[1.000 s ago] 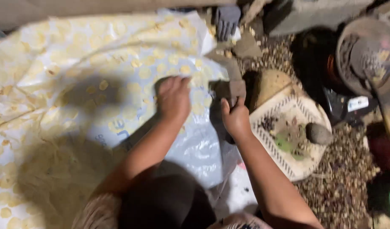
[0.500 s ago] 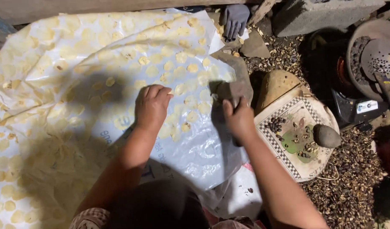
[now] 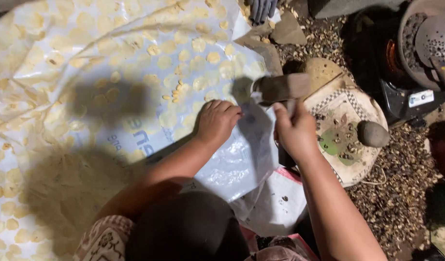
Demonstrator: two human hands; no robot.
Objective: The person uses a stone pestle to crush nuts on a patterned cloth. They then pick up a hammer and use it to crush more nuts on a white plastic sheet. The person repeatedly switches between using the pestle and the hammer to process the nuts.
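The right hand [image 3: 296, 131] grips a wooden mallet [image 3: 280, 88] at centre frame, fingers closed on its handle; the left hand [image 3: 216, 121], fingers curled and holding nothing, presses the clear plastic sheet [image 3: 135, 72] over flattened yellow pieces [image 3: 199, 44]. I think the strike should fall flat, clear of those fingers. Blue print [image 3: 138, 141] marks the sheet at centre left; a small white label [image 3: 420, 98] sits on a black object at right.

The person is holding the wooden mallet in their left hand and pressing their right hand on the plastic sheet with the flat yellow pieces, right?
Not quite: the hands are swapped. The head view shows the right hand gripping the brown wooden mallet, while the left hand presses on the clear plastic sheet covered with flat, round yellow pieces. The rest is right.
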